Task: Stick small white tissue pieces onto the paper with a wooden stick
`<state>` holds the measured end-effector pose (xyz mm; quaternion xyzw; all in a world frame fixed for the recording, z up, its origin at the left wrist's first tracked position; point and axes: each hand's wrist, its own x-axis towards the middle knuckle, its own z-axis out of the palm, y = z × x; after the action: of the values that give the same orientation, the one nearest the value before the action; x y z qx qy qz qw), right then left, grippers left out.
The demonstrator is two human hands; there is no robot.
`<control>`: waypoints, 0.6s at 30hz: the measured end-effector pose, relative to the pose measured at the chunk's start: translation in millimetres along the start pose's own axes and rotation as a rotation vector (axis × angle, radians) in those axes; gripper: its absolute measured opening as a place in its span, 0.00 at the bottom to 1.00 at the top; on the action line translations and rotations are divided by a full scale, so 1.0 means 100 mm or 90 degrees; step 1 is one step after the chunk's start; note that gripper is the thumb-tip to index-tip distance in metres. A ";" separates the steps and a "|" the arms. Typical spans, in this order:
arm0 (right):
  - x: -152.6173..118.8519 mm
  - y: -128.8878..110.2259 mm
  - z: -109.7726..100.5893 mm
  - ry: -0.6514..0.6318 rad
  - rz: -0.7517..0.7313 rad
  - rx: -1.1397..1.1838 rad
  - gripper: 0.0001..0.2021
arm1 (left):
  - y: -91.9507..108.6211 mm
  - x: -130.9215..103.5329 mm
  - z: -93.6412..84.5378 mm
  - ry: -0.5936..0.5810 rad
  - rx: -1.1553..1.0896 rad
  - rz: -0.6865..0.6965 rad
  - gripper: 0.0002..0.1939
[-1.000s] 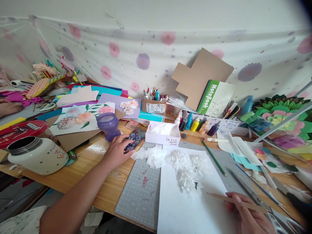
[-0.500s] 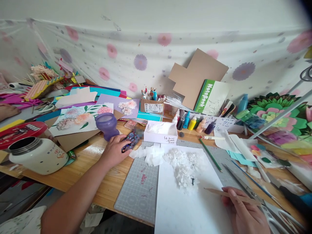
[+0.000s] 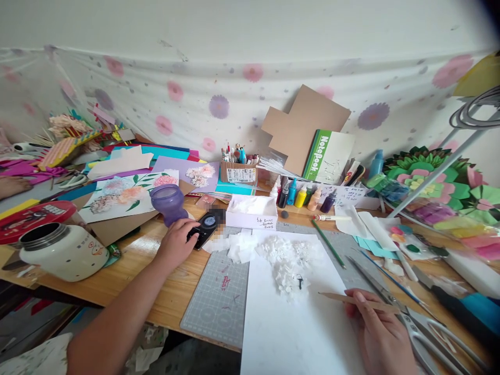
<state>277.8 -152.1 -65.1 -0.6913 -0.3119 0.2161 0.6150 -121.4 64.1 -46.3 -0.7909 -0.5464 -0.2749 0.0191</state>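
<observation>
My left hand is closed at the near left edge of a dark phone, which lies on the table with a round image on its lit screen. Between the thumb and fingers of my right hand is a thin pointed wooden stick, its tip aimed left over the white paper sheet. Clusters of crumpled white paper petals lie on the sheet's upper part, with a small dark mark at their lower edge. Flat white paper squares are beside them, near the phone.
Behind the sheet are a white box and several paint bottles. A purple vase and a wide-mouthed jar are at left. Scissors and a green pencil lie at right. Another person's hand shows far left.
The phone's screen has gone from a pattern of many small coloured icons to a mostly black one with a round image. The view has shifted slightly; both hands keep their places.
</observation>
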 end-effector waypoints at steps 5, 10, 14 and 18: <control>-0.02 -0.04 0.01 -0.016 0.034 0.040 0.20 | -0.10 -0.13 -0.04 0.013 -0.016 -0.009 0.16; -0.02 -0.05 0.03 -0.027 0.041 0.065 0.20 | 0.02 -0.35 -0.22 0.045 -0.004 -0.014 0.14; -0.02 -0.08 0.04 -0.029 0.064 0.071 0.21 | 0.49 -0.70 -0.40 0.049 -0.001 0.035 0.12; -0.03 -0.10 0.04 -0.016 0.041 0.043 0.22 | 1.18 -1.20 -0.45 -0.072 -0.072 0.247 0.12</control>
<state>271.2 -151.3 -55.6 -0.6773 -0.2894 0.2549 0.6265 -67.3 -100.1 -30.8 -0.8952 -0.3676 -0.2518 -0.0036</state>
